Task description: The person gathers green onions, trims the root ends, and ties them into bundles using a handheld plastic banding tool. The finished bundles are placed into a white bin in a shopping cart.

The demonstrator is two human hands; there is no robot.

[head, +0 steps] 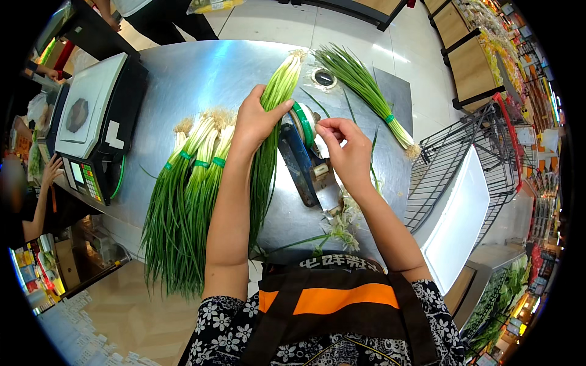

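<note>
My left hand (262,114) is closed around a bunch of green onions (281,82), white root ends pointing away from me and green leaves hanging beside my forearm. No band shows on this bunch. My right hand (345,146) is beside a roll of green tape (303,124) on a blue metal tape dispenser (297,160); its thumb and index finger are pinched together, and whether they hold tape is too small to tell. Several green onion bunches (201,164) with green bands lie left of my left forearm. Another banded bunch (366,89) lies at the far right.
A weighing scale (91,105) stands at the left of the steel table (183,68). Onion trimmings (345,228) lie near my body. A wire shopping cart (439,174) with a white foam box (460,219) stands right. Other people (160,18) are beyond the table and at left.
</note>
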